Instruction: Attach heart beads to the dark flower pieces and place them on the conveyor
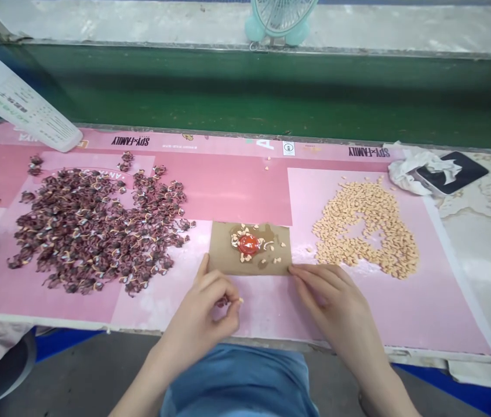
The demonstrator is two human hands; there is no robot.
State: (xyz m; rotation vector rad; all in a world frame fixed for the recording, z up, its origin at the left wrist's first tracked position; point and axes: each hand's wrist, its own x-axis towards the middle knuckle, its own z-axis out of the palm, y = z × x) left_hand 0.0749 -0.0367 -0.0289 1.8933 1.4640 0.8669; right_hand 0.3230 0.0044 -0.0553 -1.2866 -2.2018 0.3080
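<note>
Left hand (197, 327) pinches a small dark piece (222, 301) near the desk's front edge (136, 327). Right hand (330, 298) lies open, fingertips touching a cardboard square (223, 258).

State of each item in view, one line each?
brown card: flat, stained, pale chips scattered on it
red blob: glossy, on the card
left hand: pinching a dark red piece and a pale chip
right hand: open, resting on the card's near edge
dark red pile: loose, spread out
pale chip pile: loose, gap in the middle
crumpled tissue: bunched up
</note>
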